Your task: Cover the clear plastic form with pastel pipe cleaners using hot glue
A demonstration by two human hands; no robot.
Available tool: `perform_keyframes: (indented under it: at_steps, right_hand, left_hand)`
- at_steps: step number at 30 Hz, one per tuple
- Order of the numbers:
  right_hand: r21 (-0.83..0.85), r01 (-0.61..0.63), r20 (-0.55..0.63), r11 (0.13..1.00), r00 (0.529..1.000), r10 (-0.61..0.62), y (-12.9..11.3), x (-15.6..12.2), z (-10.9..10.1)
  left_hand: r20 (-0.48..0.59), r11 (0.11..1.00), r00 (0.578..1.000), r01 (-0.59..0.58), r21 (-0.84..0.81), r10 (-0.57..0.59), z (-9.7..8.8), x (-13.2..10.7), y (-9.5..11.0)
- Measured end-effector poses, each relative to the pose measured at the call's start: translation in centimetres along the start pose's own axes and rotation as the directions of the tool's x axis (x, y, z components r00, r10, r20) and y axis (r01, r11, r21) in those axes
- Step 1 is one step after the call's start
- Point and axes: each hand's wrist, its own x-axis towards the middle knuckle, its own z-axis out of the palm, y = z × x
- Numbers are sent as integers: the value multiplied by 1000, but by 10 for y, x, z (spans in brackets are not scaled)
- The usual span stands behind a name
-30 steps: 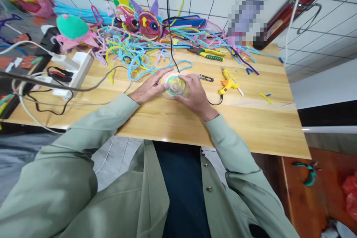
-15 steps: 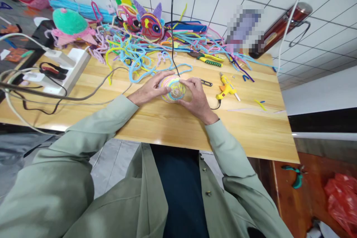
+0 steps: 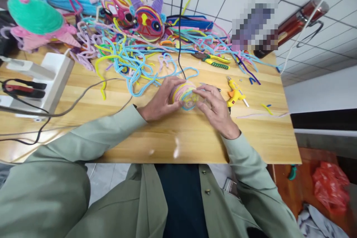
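Observation:
Between my hands, above the table, is a rounded piece wound in fuzzy pipe cleaners point(image 3: 184, 92), striped pink, yellow and light blue. My left hand point(image 3: 161, 101) is closed round its left side, thumb along the near edge. The thumb and fingers of my right hand point(image 3: 219, 111) close on its right end, which looks yellowish and blurred; that hand hides part of it. Just right of my right hand lies a yellow glue gun point(image 3: 235, 93). A small dark-handled tool, partly covered by my right hand, lies behind it.
Behind my hands lies a tangle of pipe cleaners point(image 3: 139, 68), with green-yellow pliers point(image 3: 213, 60). Finished pipe-cleaner figures point(image 3: 149, 24) stand near the tiled wall. A power strip point(image 3: 60, 78) with cables is at left, a brown thermos point(image 3: 292, 29) at back right. A black cord hangs behind the piece.
The view has shifted closer to the table. The wound piece has tilted, showing more of its pink side, and my right hand has moved round to its right end.

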Motion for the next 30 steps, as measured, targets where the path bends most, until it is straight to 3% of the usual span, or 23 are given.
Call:
perform_keyframes:
  at_steps: [10,20,30]
  right_hand:
    - [-92,-57,-195,994,980,38,-4,23,11]
    - [-72,-78,-277,994,959,56,-3,16,14]
    - [-97,-101,-237,990,969,76,1,15,14]
  left_hand:
    - [7,990,1000,-28,-135,29,2,-2,-1]
    - [-21,998,999,-37,-60,35,1,-5,0]
    - [-33,998,999,-39,-55,37,1,-4,0]
